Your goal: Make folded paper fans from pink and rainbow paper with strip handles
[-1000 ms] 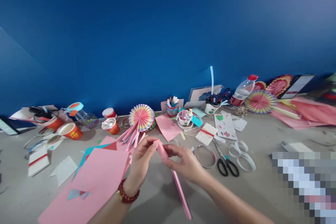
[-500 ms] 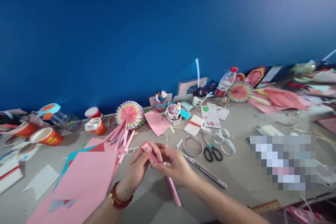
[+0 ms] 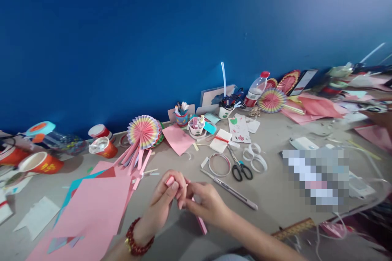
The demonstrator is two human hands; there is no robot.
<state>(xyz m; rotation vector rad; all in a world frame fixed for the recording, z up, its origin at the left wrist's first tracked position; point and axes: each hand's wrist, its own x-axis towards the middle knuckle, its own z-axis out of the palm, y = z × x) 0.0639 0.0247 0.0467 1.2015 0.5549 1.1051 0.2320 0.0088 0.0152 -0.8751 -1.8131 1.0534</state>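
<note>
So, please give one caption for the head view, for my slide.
Left hand and right hand pinch a pink paper strip over a cluttered craft table.

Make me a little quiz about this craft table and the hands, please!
1. True or false: both hands are holding the pink paper strip.
2. Which tool lies just right of the right hand? A) craft knife B) hammer C) paintbrush
3. Fill in: the left hand wears a red ______ on its wrist.

Key
1. True: the fingers of both hands pinch its top end.
2. A. The black scissors lie farther back on the table.
3. Bracelet, made of beads.
</note>
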